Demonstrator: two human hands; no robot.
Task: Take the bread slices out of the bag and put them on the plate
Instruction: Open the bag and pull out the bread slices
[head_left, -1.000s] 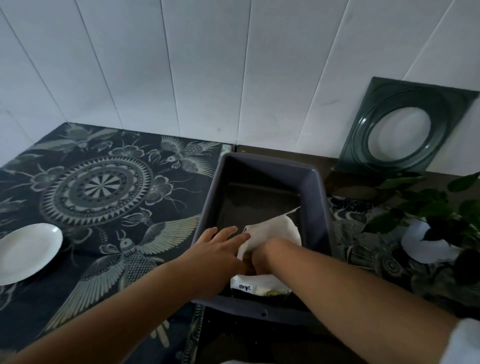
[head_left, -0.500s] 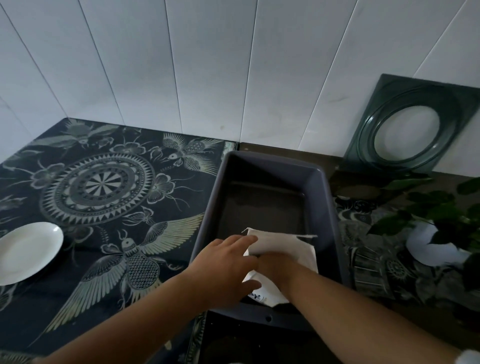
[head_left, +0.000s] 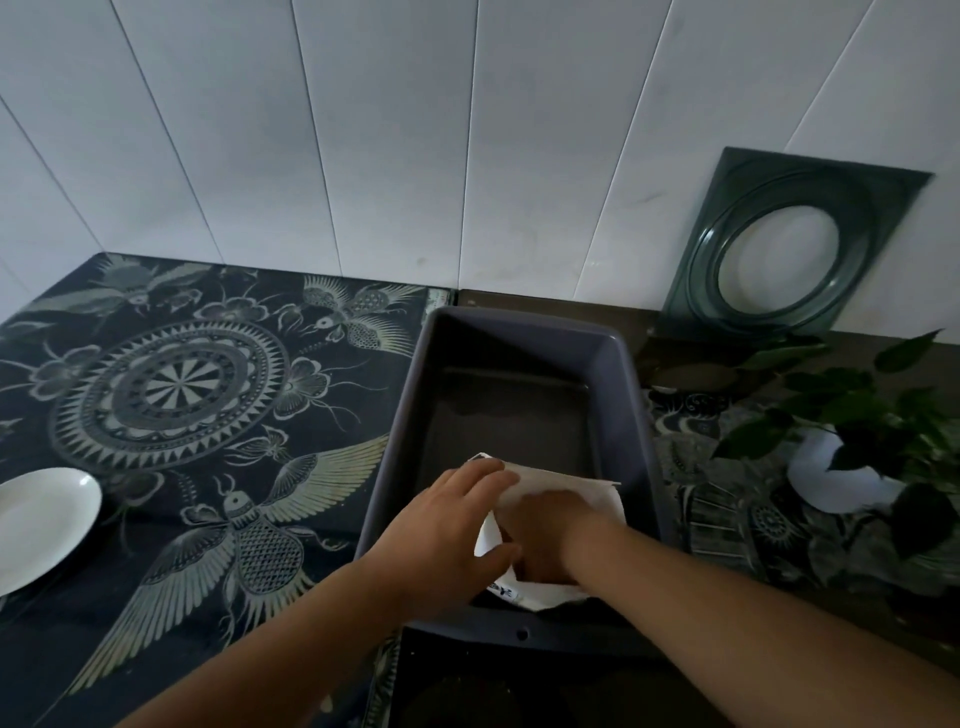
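Our left hand (head_left: 447, 535) grips open edge of white paper bag (head_left: 566, 491), thumb and fingers pinching it. Our right hand (head_left: 550, 530) reaches into bag mouth; whether it grasps slice, we cannot tell. Bag lies under both hands, at near end of dark grey plastic tub (head_left: 618, 364). No bread visible. Round white plate (head_left: 41, 525), far left of left hand, sits bare. We judge task early: all slices left to move.

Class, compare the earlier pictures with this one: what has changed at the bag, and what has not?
The right hand has pushed deeper into the white bag, which the left hand now holds open by its edge. No bread is out yet. The grey tub and the plate stayed put.
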